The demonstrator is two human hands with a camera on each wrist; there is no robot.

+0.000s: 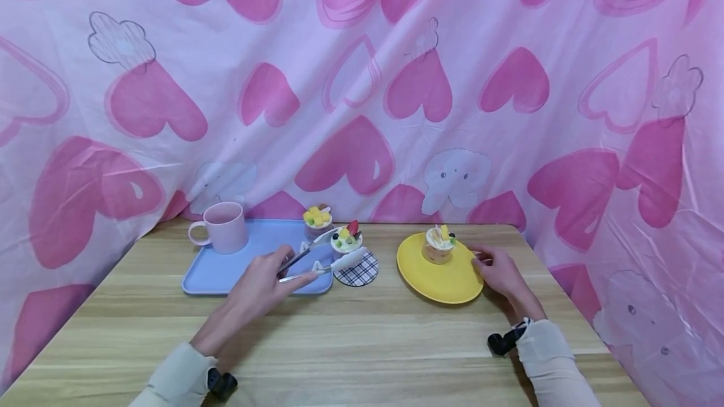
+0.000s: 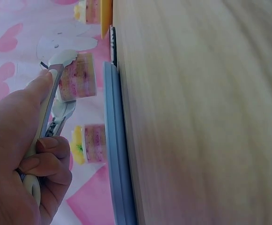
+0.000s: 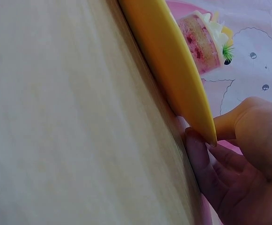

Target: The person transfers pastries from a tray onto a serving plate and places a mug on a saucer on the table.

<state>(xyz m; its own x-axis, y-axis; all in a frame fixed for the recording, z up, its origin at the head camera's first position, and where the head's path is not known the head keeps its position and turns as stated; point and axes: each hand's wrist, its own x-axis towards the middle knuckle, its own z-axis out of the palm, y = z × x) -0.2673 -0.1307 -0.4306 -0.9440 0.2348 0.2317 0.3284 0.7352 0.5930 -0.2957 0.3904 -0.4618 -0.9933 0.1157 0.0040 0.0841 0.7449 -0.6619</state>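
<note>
My left hand [image 1: 257, 281] grips a pair of tongs [image 1: 347, 260] with metal arms and white tips. Between those tips is a dessert cup [image 1: 346, 242] topped with cream, a strawberry and other fruit. In the left wrist view, that layered cup [image 2: 79, 77] hangs a little above the surface, near the blue tray's right edge and the checked round coaster [image 1: 362, 272]. On the right, my right hand [image 1: 500, 272] pinches the rim of a yellow plate [image 1: 447, 287], thumb above and fingers below in the right wrist view. Another fruit-topped dessert cup [image 1: 438, 250] stands on that plate.
The blue tray [image 1: 212, 275] lies left of the coaster on the wooden table [image 1: 339, 344]. A pink mug [image 1: 227, 231] stands at its left, and a dessert cup with yellow fruit cubes [image 1: 318, 218] at its back right. Behind hangs a heart-patterned pink cloth [image 1: 345, 156].
</note>
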